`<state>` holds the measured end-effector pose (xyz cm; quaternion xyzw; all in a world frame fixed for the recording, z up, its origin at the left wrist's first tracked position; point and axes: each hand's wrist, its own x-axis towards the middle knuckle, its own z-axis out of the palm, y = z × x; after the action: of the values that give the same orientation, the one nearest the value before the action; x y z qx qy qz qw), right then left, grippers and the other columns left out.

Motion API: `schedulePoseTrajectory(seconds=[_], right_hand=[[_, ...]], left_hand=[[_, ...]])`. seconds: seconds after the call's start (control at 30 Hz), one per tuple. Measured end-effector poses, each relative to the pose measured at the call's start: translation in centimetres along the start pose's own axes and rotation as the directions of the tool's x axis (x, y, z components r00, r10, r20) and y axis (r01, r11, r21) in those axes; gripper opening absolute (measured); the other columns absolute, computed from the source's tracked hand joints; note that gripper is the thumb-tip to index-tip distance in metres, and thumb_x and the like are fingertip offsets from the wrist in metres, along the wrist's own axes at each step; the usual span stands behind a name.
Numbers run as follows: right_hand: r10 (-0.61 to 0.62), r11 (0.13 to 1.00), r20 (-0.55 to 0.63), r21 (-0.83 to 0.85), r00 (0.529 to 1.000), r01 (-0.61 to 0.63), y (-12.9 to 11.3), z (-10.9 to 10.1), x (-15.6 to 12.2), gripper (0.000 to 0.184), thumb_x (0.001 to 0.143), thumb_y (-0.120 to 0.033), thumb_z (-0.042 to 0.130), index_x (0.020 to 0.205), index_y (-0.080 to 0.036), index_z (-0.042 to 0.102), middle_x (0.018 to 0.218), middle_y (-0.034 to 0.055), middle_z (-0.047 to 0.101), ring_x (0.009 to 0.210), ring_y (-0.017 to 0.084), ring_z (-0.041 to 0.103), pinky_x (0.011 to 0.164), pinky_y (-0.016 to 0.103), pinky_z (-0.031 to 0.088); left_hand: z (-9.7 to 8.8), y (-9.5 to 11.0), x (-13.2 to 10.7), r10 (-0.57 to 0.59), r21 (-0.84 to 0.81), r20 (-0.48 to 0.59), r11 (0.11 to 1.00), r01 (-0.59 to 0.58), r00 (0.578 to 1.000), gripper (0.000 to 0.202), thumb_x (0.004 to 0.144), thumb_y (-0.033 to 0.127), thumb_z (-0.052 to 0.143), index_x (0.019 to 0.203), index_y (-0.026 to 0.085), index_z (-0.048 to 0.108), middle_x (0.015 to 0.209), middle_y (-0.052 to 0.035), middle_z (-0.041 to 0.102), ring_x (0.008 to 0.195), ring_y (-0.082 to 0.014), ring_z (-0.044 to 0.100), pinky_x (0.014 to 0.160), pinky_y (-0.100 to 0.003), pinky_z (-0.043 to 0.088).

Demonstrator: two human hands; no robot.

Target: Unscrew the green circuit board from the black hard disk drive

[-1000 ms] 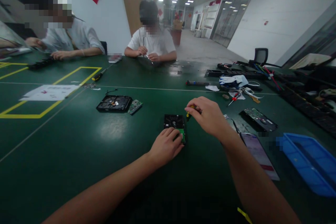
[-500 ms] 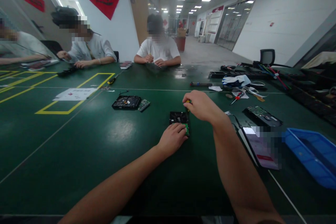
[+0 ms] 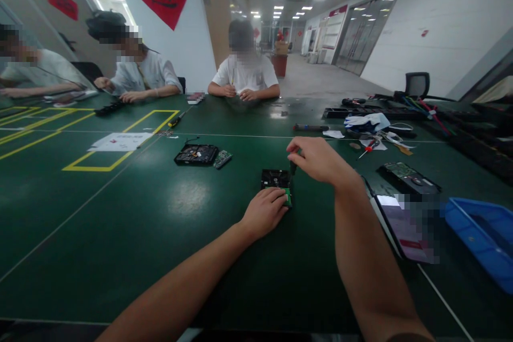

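Green table [image 3: 100, 246], 3 co-workers [image 3: 244, 77] around the far side. 1 blue bin [image 3: 481, 238] at right. 1 tablet [image 3: 403, 224] just beside the right forearm [image 3: 355, 235]. 3 hard drives: centre drive [image 3: 276, 177] in front of wearer, left drive [image 3: 196, 154], right drive [image 3: 411, 178]. Left hand [image 3: 264, 211] lies over centre drive, hiding its near part; can't tell if gripping. Right hand [image 3: 320, 161] closed around 1 screwdriver [image 3: 294, 168] at its right edge. 1 loose circuit board [image 3: 223, 159] beside left drive.
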<state>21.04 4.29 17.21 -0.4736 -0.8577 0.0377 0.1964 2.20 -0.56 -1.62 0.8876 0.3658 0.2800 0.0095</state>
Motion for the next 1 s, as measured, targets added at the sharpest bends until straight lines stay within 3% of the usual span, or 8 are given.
schedulePoseTrajectory(seconds=[0.17, 0.37, 0.5, 0.7, 1.0], right_hand=[[-0.003, 0.999, 0.002, -0.039, 1.0, 0.003, 0.4, -0.2, -0.1, 0.008, 0.09, -0.017, 0.066, 0.091, -0.016, 0.074, 0.093, 0.0082, 0.075, 0.072, 0.019, 0.065, 0.076, 0.035, 0.048], [-0.012, 1.0, 0.041, 0.021, 0.999, 0.011, 0.4, -0.5, -0.2, 0.009, 0.089, -0.017, 0.064, 0.089, -0.019, 0.073, 0.089, 0.006, 0.074, 0.071, 0.018, 0.064, 0.071, 0.034, 0.046], [-0.005, 0.999, 0.049, 0.049, 0.999, 0.002, 0.2, -0.6, -0.4, 0.011, 0.091, -0.017, 0.062, 0.091, -0.019, 0.073, 0.092, 0.0062, 0.075, 0.074, 0.018, 0.065, 0.072, 0.034, 0.046], [-0.083, 0.996, -0.012, 0.027, 0.996, 0.083, 0.2, 0.7, -0.3, 0.01, 0.093, -0.016, 0.062, 0.096, -0.017, 0.072, 0.097, 0.0079, 0.073, 0.077, 0.018, 0.063, 0.078, 0.033, 0.045], [-0.118, 0.99, -0.074, 0.071, 0.99, 0.124, 1.0, 1.1, -1.7, 0.014, 0.098, -0.019, 0.06, 0.105, -0.018, 0.072, 0.103, 0.008, 0.07, 0.079, 0.018, 0.062, 0.08, 0.033, 0.046]], left_hand=[[-0.4, -0.2, 0.1, -0.023, -0.011, 0.021, 1.0, 0.023, 1.0, 0.036, 0.103, 0.036, 0.062, 0.135, 0.019, 0.065, 0.143, -0.0121, 0.066, 0.135, -0.0297, 0.06, 0.116, -0.051, 0.048], [-2.2, -2.4, -0.3, -0.111, 0.0, 0.1, 0.994, 0.111, 0.989, 0.08, 0.094, 0.062, 0.068, 0.155, 0.014, 0.046, 0.162, -0.0185, 0.049, 0.155, -0.034, 0.039, 0.128, -0.058, 0.029], [-2.6, -3.4, -0.5, -0.125, -0.015, 0.161, 0.991, 0.129, 0.979, 0.079, 0.095, 0.063, 0.066, 0.155, 0.013, 0.048, 0.162, -0.0183, 0.048, 0.155, -0.0326, 0.041, 0.126, -0.054, 0.034], [-2.4, -3.4, -0.5, -0.153, -0.032, 0.153, 0.987, 0.159, 0.976, 0.078, 0.093, 0.06, 0.069, 0.153, 0.015, 0.05, 0.162, -0.0159, 0.049, 0.154, -0.0328, 0.042, 0.126, -0.05, 0.037], [-2.0, -3.3, -0.5, -0.163, -0.026, 0.155, 0.985, 0.169, 0.974, 0.076, 0.093, 0.058, 0.068, 0.154, 0.016, 0.05, 0.163, -0.0152, 0.048, 0.154, -0.0339, 0.041, 0.126, -0.052, 0.037]])
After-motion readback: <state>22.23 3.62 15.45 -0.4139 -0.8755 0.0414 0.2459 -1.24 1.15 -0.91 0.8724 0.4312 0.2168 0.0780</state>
